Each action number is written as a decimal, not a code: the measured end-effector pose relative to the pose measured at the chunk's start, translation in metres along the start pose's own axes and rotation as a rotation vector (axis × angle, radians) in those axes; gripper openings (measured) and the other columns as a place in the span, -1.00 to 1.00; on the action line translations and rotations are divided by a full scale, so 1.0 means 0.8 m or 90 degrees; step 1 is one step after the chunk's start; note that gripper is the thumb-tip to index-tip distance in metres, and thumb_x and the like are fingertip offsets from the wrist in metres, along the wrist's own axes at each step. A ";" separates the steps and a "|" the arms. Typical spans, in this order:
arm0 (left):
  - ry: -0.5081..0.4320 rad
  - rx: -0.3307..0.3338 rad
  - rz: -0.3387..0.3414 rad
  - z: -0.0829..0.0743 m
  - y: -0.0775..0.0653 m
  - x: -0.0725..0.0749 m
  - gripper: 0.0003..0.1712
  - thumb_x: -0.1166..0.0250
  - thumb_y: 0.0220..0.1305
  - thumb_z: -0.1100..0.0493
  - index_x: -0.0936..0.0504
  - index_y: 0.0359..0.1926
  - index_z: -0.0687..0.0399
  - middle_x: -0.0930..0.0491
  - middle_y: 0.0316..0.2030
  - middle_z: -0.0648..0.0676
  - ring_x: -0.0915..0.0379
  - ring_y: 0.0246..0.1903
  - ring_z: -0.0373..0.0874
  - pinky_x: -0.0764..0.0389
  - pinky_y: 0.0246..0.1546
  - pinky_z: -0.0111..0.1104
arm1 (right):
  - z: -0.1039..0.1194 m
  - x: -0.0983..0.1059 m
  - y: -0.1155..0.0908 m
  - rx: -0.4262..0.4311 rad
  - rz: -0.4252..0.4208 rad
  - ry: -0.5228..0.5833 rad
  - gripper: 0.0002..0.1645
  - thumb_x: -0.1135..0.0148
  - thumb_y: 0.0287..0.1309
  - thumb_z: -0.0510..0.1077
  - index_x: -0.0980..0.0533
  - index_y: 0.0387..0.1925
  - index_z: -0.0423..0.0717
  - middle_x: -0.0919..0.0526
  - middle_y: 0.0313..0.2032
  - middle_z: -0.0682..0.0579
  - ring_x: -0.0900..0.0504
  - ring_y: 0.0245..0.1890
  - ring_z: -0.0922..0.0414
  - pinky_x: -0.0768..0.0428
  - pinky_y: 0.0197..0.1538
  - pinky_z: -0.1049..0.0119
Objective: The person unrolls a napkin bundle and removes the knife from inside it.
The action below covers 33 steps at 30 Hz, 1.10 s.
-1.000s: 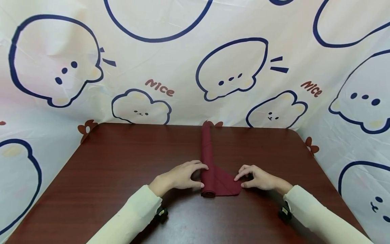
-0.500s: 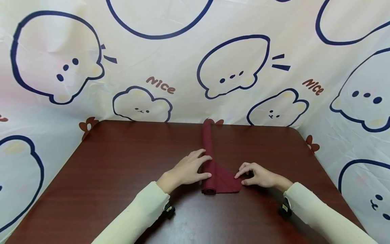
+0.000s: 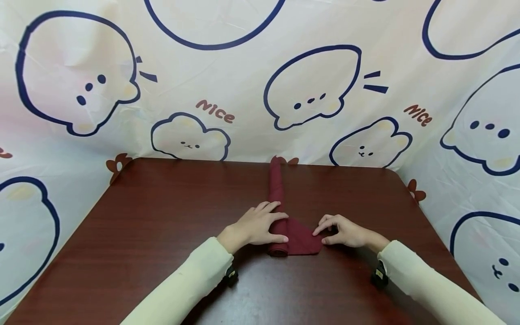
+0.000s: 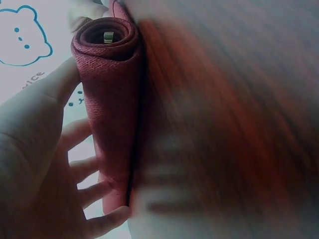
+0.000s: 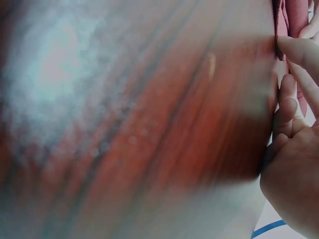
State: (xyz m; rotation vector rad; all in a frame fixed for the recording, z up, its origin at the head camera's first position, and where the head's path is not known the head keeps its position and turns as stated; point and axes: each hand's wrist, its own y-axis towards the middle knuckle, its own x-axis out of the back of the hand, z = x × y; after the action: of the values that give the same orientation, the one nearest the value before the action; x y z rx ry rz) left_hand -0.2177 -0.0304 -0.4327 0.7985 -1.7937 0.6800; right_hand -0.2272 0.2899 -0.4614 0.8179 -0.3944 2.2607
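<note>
A dark red cloth (image 3: 275,185) lies partly rolled on the table, its long roll pointing away from me. From the roll's near right side a flat corner (image 3: 302,238) of it spreads out. My left hand (image 3: 256,225) rests across the near part of the roll with spread, fairly straight fingers. In the left wrist view, the spiral end of the roll (image 4: 107,99) shows a small striped bit inside. My right hand (image 3: 345,232) pinches the loose corner's right tip between thumb and index finger. The right wrist view catches only the cloth's edge (image 5: 282,30) at the thumb.
The brown wooden table (image 3: 183,194) has its back edge against a pale curtain (image 3: 243,90) printed with cartoon outlines. The curtain also hangs along both sides. The roll's far end reaches the table's back edge. A dark device (image 3: 379,276) sits at the right wrist.
My left hand has moved right and slightly away from me over the roll, its fingertips now reaching the roll's right side. The right hand keeps its pinch on the cloth's corner. The view has shifted slightly.
</note>
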 end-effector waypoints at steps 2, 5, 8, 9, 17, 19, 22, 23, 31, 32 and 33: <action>-0.009 0.003 0.001 0.002 -0.001 0.001 -0.20 -0.25 0.23 -0.44 -0.42 0.42 -0.32 -0.11 0.57 0.05 -0.09 0.51 0.06 -0.34 0.38 0.11 | -0.001 0.001 0.000 0.002 0.000 -0.002 -0.72 -0.40 0.20 -0.21 -0.72 -0.03 -0.03 -0.61 -0.11 -0.04 -0.46 -0.15 0.19 -0.43 -0.06 0.34; -0.024 0.006 -0.001 0.004 -0.003 0.003 -0.20 -0.29 0.21 -0.42 -0.43 0.40 -0.30 -0.13 0.56 0.06 -0.11 0.50 0.09 -0.33 0.38 0.14 | -0.002 0.001 0.001 0.003 0.001 -0.002 -0.71 -0.39 0.20 -0.21 -0.72 -0.02 -0.03 -0.61 -0.10 -0.04 -0.46 -0.14 0.19 -0.43 -0.05 0.34; -0.035 0.007 -0.003 0.006 -0.005 0.004 -0.20 -0.31 0.20 -0.41 -0.44 0.40 -0.28 -0.14 0.56 0.08 -0.13 0.49 0.12 -0.34 0.37 0.15 | -0.002 0.001 0.001 -0.002 0.002 0.001 -0.71 -0.39 0.20 -0.21 -0.72 -0.02 -0.02 -0.62 -0.09 -0.04 -0.45 -0.13 0.21 -0.43 -0.05 0.34; -0.039 0.006 -0.004 0.007 -0.006 0.004 -0.20 -0.32 0.20 -0.40 -0.44 0.40 -0.27 -0.14 0.56 0.08 -0.13 0.49 0.13 -0.33 0.37 0.16 | -0.002 0.001 0.001 -0.003 0.002 0.001 -0.71 -0.39 0.20 -0.21 -0.72 -0.02 -0.02 -0.62 -0.09 -0.04 -0.45 -0.13 0.21 -0.43 -0.04 0.34; -0.061 0.012 -0.013 0.016 -0.016 0.005 -0.20 -0.34 0.20 -0.38 -0.43 0.40 -0.26 -0.17 0.55 0.08 -0.15 0.49 0.16 -0.30 0.38 0.18 | -0.002 0.000 -0.002 -0.002 -0.001 0.008 -0.71 -0.39 0.21 -0.21 -0.72 -0.02 -0.03 -0.61 -0.07 -0.05 -0.44 -0.11 0.23 -0.41 -0.04 0.35; -0.068 0.016 -0.015 0.019 -0.021 0.006 -0.21 -0.34 0.20 -0.38 -0.43 0.40 -0.28 -0.18 0.55 0.07 -0.15 0.49 0.17 -0.29 0.39 0.19 | -0.002 0.000 -0.001 0.000 -0.002 0.009 -0.71 -0.39 0.21 -0.20 -0.72 -0.01 -0.03 -0.61 -0.07 -0.05 -0.44 -0.10 0.22 -0.41 -0.03 0.35; -0.075 0.020 -0.021 0.023 -0.027 0.007 -0.22 -0.34 0.20 -0.38 -0.42 0.39 -0.30 -0.20 0.54 0.06 -0.16 0.48 0.18 -0.29 0.39 0.20 | -0.002 -0.001 -0.001 -0.001 -0.002 0.009 -0.71 -0.39 0.21 -0.20 -0.72 -0.01 -0.03 -0.61 -0.07 -0.05 -0.44 -0.10 0.22 -0.41 -0.03 0.35; -0.076 0.021 -0.022 0.024 -0.029 0.008 -0.21 -0.33 0.20 -0.37 -0.42 0.40 -0.30 -0.20 0.54 0.06 -0.16 0.48 0.17 -0.28 0.39 0.20 | -0.003 -0.001 -0.001 -0.003 -0.002 0.009 -0.71 -0.39 0.21 -0.20 -0.72 -0.01 -0.02 -0.61 -0.07 -0.05 -0.44 -0.10 0.22 -0.41 -0.03 0.35; -0.084 0.037 -0.015 0.037 -0.043 0.012 -0.19 -0.32 0.23 -0.36 -0.36 0.45 -0.32 -0.20 0.55 0.03 -0.15 0.50 0.14 -0.26 0.41 0.20 | -0.002 -0.001 -0.002 -0.008 -0.007 0.006 -0.71 -0.39 0.20 -0.20 -0.72 -0.02 -0.02 -0.61 -0.06 -0.04 -0.44 -0.08 0.23 -0.41 -0.02 0.36; -0.085 0.036 -0.014 0.039 -0.045 0.013 -0.20 -0.32 0.24 -0.36 -0.36 0.45 -0.32 -0.20 0.55 0.04 -0.16 0.50 0.14 -0.27 0.41 0.20 | -0.002 -0.002 -0.002 -0.007 -0.007 0.007 -0.71 -0.40 0.20 -0.20 -0.72 -0.02 -0.03 -0.61 -0.07 -0.04 -0.44 -0.09 0.23 -0.41 -0.02 0.36; -0.088 0.034 -0.014 0.041 -0.046 0.013 -0.20 -0.32 0.24 -0.35 -0.36 0.45 -0.32 -0.21 0.54 0.05 -0.16 0.50 0.14 -0.27 0.40 0.20 | -0.002 -0.002 -0.002 -0.006 -0.007 0.007 -0.71 -0.40 0.20 -0.21 -0.72 -0.02 -0.03 -0.61 -0.07 -0.04 -0.45 -0.09 0.23 -0.41 -0.02 0.36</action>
State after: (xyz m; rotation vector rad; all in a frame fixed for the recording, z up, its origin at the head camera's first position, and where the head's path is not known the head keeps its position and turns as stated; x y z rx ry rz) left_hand -0.2103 -0.0799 -0.4303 0.9193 -1.8938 0.6753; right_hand -0.2259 0.2912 -0.4634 0.8010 -0.3939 2.2506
